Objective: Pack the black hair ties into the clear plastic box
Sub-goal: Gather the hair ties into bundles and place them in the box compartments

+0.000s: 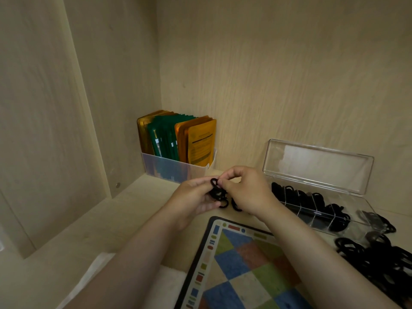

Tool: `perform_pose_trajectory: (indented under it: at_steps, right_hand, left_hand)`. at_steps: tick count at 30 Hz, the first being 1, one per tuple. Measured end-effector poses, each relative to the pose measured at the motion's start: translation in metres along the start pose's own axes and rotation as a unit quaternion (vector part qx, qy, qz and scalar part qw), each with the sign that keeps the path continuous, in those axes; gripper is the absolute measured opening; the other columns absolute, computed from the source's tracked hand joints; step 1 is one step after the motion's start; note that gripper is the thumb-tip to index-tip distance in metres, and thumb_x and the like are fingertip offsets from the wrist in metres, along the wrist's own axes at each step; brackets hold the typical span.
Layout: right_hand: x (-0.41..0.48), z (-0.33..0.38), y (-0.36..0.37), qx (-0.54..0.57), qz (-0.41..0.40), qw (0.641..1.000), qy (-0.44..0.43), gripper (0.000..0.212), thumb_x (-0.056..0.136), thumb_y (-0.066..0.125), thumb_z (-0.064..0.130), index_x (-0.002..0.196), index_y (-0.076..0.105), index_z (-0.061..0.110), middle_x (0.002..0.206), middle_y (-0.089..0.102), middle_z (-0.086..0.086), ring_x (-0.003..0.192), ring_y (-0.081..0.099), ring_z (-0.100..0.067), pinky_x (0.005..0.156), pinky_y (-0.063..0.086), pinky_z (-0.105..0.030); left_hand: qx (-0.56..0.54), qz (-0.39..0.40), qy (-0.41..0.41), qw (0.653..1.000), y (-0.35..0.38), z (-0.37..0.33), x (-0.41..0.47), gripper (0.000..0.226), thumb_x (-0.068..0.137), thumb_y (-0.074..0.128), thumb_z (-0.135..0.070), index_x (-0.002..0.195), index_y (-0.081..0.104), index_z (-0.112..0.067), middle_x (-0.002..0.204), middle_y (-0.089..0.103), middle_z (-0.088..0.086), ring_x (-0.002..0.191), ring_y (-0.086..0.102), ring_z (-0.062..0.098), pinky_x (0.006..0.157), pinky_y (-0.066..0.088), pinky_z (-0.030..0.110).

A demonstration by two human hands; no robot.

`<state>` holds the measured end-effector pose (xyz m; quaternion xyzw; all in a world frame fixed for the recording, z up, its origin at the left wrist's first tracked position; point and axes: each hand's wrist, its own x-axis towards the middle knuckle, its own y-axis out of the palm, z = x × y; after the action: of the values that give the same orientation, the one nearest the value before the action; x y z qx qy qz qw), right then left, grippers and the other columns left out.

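Observation:
My left hand (192,200) holds a small bunch of black hair ties (216,192) above the shelf. My right hand (246,188) pinches one tie at the top of that bunch with thumb and fingertips. To the right stands the clear plastic box (347,216), its lid (318,165) raised against the back wall. Several black hair ties (298,196) lie in its divided compartments. A loose pile of black hair ties (379,262) lies on the shelf at the right, in front of the box.
A frosted bin (174,170) with green and orange packets (178,137) stands in the back corner. A checkered mat (240,264) with a black border lies in front of my arms. Wooden walls close the shelf at the left and back.

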<state>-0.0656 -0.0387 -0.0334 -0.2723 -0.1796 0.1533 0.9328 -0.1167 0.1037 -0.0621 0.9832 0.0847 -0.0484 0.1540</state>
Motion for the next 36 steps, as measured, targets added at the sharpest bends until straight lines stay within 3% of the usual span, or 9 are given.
perform_pose_trajectory:
  at_steps: [3, 8, 10, 15, 22, 25, 28, 31, 36]
  right_hand:
    - [0.001, -0.004, 0.002, 0.009, -0.005, 1.0, -0.014, 0.009, 0.09, 0.07, 0.021, 0.082, 0.071, 0.024, 0.085, 0.069, 0.01, 0.056, 0.06, 0.002, 0.045, 0.04, -0.01]
    - [0.003, -0.01, 0.003, -0.002, -0.009, 0.999, -0.034, 0.005, 0.091, 0.07, 0.025, 0.09, 0.074, 0.026, 0.091, 0.07, 0.011, 0.073, 0.067, -0.006, 0.059, 0.045, -0.014]
    - [0.005, -0.015, 0.003, -0.093, -0.02, 0.994, -0.054, 0.014, 0.094, 0.066, 0.027, 0.106, 0.073, 0.024, 0.103, 0.067, 0.011, 0.086, 0.063, -0.006, 0.069, 0.046, -0.017]
    - [0.013, -0.023, 0.02, -0.45, 0.106, 0.883, -0.084, 0.023, 0.094, 0.057, 0.011, 0.116, 0.063, 0.014, 0.122, 0.047, -0.008, 0.083, 0.062, -0.027, 0.074, 0.056, -0.04]
    - [0.019, -0.016, 0.031, -0.531, 0.168, 0.828, -0.071, 0.019, 0.094, 0.06, 0.009, 0.113, 0.059, 0.007, 0.1, 0.039, -0.007, 0.081, 0.053, -0.025, 0.073, 0.053, -0.039]
    - [0.016, -0.024, 0.027, -0.473, 0.13, 0.865, -0.105, 0.01, 0.096, 0.058, 0.016, 0.103, 0.063, 0.013, 0.106, 0.05, -0.006, 0.077, 0.053, -0.022, 0.074, 0.055, -0.04]
    - [0.007, -0.012, 0.007, -0.143, 0.106, 0.982, -0.061, 0.017, 0.099, 0.056, 0.025, 0.092, 0.068, 0.017, 0.084, 0.064, 0.002, 0.07, 0.06, -0.011, 0.065, 0.051, -0.029]
    - [-0.002, 0.01, -0.008, 0.187, 0.203, 0.961, 0.023, 0.022, 0.102, 0.053, 0.022, 0.087, 0.066, 0.012, 0.058, 0.06, 0.003, 0.042, 0.048, -0.007, 0.041, 0.039, -0.019]
    - [-0.003, 0.001, 0.002, 0.091, 0.166, 0.98, 0.054, 0.018, 0.096, 0.064, 0.026, 0.091, 0.073, 0.012, 0.059, 0.06, -0.013, 0.043, 0.049, -0.019, 0.039, 0.04, -0.025]
  left_hand:
    - [-0.017, 0.003, -0.008, 1.0, 0.001, -0.001, 0.0, 0.026, 0.102, 0.053, -0.022, 0.118, 0.069, -0.011, 0.111, 0.073, 0.015, 0.104, 0.072, 0.026, 0.077, 0.061, 0.034]
    - [0.136, -0.044, 0.051, 0.988, -0.005, -0.003, -0.001, 0.028, 0.096, 0.064, -0.015, 0.123, 0.07, -0.02, 0.117, 0.07, 0.006, 0.103, 0.07, 0.019, 0.074, 0.061, 0.025]
    - [0.205, -0.109, 0.084, 0.969, -0.013, -0.005, 0.002, 0.033, 0.096, 0.063, -0.013, 0.127, 0.066, -0.023, 0.118, 0.067, 0.001, 0.103, 0.067, 0.016, 0.071, 0.06, 0.022]
    - [0.211, -0.164, 0.113, 0.957, -0.024, -0.005, 0.005, 0.026, 0.093, 0.067, -0.011, 0.113, 0.063, -0.027, 0.113, 0.068, 0.001, 0.096, 0.068, 0.015, 0.074, 0.06, 0.025]
    - [0.234, -0.13, 0.043, 0.962, -0.024, -0.003, 0.007, 0.032, 0.092, 0.064, -0.002, 0.114, 0.07, -0.024, 0.126, 0.065, 0.006, 0.111, 0.065, 0.024, 0.076, 0.062, 0.028]
    - [0.253, -0.124, 0.048, 0.958, -0.025, -0.002, 0.006, 0.031, 0.091, 0.067, -0.004, 0.115, 0.071, -0.024, 0.124, 0.067, 0.007, 0.105, 0.067, 0.021, 0.073, 0.062, 0.025]
    - [0.263, -0.122, 0.054, 0.956, -0.025, 0.0, 0.007, 0.031, 0.089, 0.071, -0.008, 0.116, 0.07, -0.024, 0.116, 0.07, 0.006, 0.097, 0.07, 0.017, 0.068, 0.06, 0.022]
    - [0.259, -0.111, 0.067, 0.957, -0.021, 0.001, 0.006, 0.03, 0.088, 0.073, -0.013, 0.117, 0.068, -0.02, 0.103, 0.073, 0.003, 0.091, 0.071, 0.014, 0.064, 0.058, 0.019]
    - [0.215, -0.05, 0.045, 0.974, -0.011, 0.003, 0.002, 0.022, 0.086, 0.074, -0.006, 0.105, 0.073, -0.015, 0.101, 0.075, 0.009, 0.091, 0.074, 0.018, 0.067, 0.06, 0.023]
